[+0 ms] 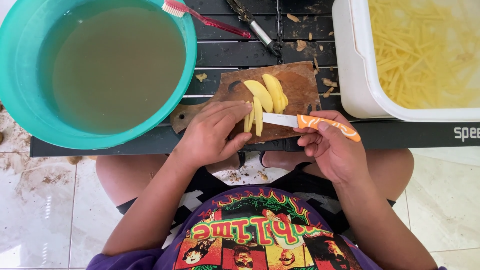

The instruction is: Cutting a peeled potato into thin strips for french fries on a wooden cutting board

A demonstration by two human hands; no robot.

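Observation:
A brown wooden cutting board [300, 82] lies on a low black slatted table [240, 52]. Pale yellow potato slices [267, 92] rest on it. My left hand [212, 132] presses fingertips on a few upright potato strips [252, 120] at the board's near edge. My right hand [332, 145] grips an orange-handled knife [312, 121], its blade lying flat and pointing left against those strips.
A large teal basin [25, 107] of murky water stands at the left. A white tub [352, 60] of cut potato sticks in water sits at the right. A red toothbrush [207, 17], a peeler [257, 27] and peel scraps lie behind the board. My knees are under the table, tiled floor around.

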